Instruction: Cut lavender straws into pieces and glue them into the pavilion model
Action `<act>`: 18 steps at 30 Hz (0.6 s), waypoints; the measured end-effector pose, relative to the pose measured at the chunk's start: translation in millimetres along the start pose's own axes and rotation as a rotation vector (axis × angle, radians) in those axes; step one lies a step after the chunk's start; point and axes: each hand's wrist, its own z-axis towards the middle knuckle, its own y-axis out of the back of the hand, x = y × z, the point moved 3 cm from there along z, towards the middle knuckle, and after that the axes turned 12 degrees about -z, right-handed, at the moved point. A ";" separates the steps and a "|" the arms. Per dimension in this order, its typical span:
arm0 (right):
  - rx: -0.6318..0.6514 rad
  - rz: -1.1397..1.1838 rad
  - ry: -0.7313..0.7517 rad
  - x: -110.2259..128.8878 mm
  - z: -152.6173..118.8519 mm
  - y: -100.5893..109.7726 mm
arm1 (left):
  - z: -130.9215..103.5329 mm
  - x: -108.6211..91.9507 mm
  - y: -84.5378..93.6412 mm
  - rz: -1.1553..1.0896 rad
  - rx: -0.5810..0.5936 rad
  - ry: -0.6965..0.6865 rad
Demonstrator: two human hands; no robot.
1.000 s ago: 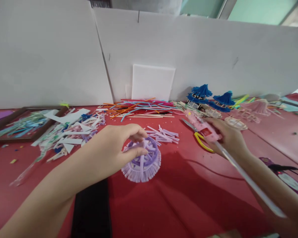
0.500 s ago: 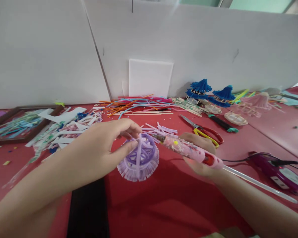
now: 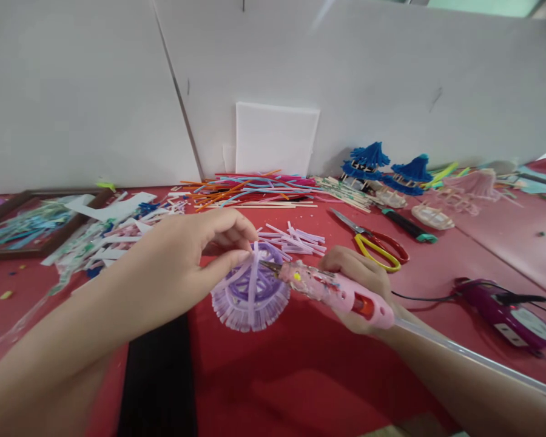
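Observation:
A round purple woven piece [image 3: 259, 306] with a fringe of short lilac strips is at the middle, above the red table. My left hand [image 3: 209, 252] pinches a lilac strip [image 3: 253, 285] that runs across its top. In my right hand [image 3: 361, 279] is a pink glue gun [image 3: 332, 288], its fingers wrapped round the body. The gun's dark metal nozzle touches or nearly touches the strip beside my left fingertips. A clear glue stick [image 3: 464, 349] sticks out of the gun's rear, over my right forearm.
Lilac strips [image 3: 303, 240] lie behind the piece. Scissors [image 3: 370, 240], a green-ended black tool [image 3: 409, 226] and a purple power strip [image 3: 505, 312] are at right. Blue roof-shaped models [image 3: 368, 161] stand behind. Scraps [image 3: 113, 237] and a brown frame [image 3: 40, 249] occupy the left.
The glue gun and my right hand have moved left, bringing the nozzle in to the strip by my left fingertips. My left hand still pinches the strip. The view has shifted slightly.

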 end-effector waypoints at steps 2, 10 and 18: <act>-0.009 -0.020 -0.003 -0.3 0.1 -0.4 | 0.6 -2.7 0.9 0.042 -0.016 -0.012; -0.006 -0.001 -0.012 -2.9 -1.4 -1.8 | -1.8 -8.2 9.5 0.206 -0.163 -0.057; -0.021 -0.049 -0.067 0.3 -3.1 -1.2 | -7.2 -8.0 16.1 0.104 -0.289 -0.026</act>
